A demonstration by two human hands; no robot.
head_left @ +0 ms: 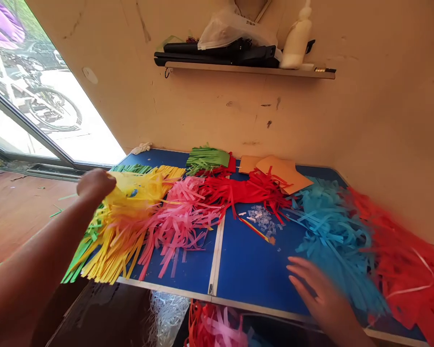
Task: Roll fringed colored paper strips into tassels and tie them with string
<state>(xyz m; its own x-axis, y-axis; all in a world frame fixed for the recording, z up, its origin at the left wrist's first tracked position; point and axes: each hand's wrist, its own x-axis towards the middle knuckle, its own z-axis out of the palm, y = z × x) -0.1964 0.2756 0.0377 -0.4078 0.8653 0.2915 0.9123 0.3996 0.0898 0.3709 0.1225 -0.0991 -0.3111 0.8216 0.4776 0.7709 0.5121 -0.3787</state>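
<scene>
A person works at a blue folding table [253,270] set against a wall, covered with fringed tissue paper in bright colours. The left hand [97,184], near the table's left edge, is closed on the top of a yellow fringe [139,193], whose blurred strips spread toward the near left corner over a green fringe [75,262]. The right hand [314,284] holds nothing; its fingers are slightly apart above the near edge, just beside a blue fringe [332,231] on the right half.

A pink fringe [190,212] lies between the yellow and a red fringe [242,190], which crosses the middle seam. A larger red bundle [415,270] covers the right end. At the far edge are a green stack [211,159] and orange sheets [284,173]. Small clear pieces [262,219] lie scattered right of the seam.

As for progress, most paper appears already cut into strips and grouped by colour; the orange sheets look largely uncut, and handling of the yellow seems unfinished.
</scene>
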